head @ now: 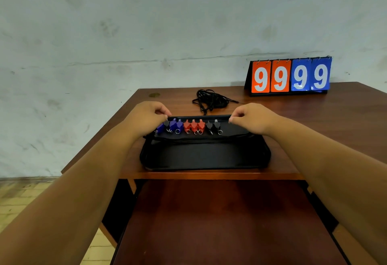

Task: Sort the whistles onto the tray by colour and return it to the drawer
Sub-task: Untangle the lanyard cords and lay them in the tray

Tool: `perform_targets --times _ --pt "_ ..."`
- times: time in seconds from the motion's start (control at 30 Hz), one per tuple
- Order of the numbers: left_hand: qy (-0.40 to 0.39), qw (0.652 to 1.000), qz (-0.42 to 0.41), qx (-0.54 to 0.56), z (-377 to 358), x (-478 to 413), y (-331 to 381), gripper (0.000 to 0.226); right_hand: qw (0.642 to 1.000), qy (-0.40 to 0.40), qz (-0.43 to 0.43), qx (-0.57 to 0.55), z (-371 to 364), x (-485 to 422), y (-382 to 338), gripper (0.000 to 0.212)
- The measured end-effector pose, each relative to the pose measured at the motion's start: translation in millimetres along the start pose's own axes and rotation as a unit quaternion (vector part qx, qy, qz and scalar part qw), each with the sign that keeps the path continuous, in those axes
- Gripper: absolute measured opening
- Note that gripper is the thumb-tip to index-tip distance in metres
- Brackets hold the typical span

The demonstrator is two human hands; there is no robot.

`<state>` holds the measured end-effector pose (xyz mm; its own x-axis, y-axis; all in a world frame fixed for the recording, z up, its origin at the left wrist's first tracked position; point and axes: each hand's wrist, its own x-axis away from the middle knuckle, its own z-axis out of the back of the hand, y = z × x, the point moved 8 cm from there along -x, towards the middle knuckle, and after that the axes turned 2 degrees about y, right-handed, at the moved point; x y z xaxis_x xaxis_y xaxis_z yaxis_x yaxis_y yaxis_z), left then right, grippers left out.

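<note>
A black tray [205, 157] lies on the wooden table near its front edge. Along its far side stands a row of whistles: blue whistles [173, 125] at the left with one black whistle [167, 125] among them, three red whistles [194, 126] in the middle, two black whistles [212, 127] at the right. My left hand [146, 116] pinches the tray's far rim at its left corner. My right hand [250, 117] pinches the same rim at the right corner.
A tangle of black cords [209, 100] lies behind the tray. A flip scoreboard [290, 76] showing 99 99 stands at the back right. Below the table's front edge an open wooden drawer [219, 223] extends toward me.
</note>
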<state>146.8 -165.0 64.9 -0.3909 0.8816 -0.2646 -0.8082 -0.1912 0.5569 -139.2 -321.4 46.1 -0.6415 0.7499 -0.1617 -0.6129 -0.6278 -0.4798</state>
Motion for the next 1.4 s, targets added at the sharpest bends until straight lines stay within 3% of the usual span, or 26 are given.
perform_targets --times 0.47,0.9,1.0,1.13,1.27,1.4 --pt "-0.086 0.994 -0.055 -0.042 -88 -93 61 0.023 0.996 0.002 -0.023 -0.082 -13 -59 28 0.015" --pt "-0.168 0.978 -0.054 -0.111 -138 -128 62 0.045 0.998 0.0 -0.013 -0.055 -21 -87 33 0.016" --pt "-0.142 0.987 -0.048 -0.064 -131 -127 63 0.044 0.998 0.0 -0.02 -0.058 -19 -85 32 0.017" --pt "-0.036 0.998 -0.05 0.015 -99 -126 74 0.025 0.997 0.012 -0.031 -0.076 -12 -81 29 0.017" --pt "0.032 0.995 -0.059 0.074 -62 -122 87 0.024 0.991 0.053 -0.042 -0.111 5 -77 19 0.015" --pt "0.058 0.988 -0.088 0.112 -26 -113 104 0.02 0.986 0.077 -0.051 -0.141 19 -75 1 0.035"
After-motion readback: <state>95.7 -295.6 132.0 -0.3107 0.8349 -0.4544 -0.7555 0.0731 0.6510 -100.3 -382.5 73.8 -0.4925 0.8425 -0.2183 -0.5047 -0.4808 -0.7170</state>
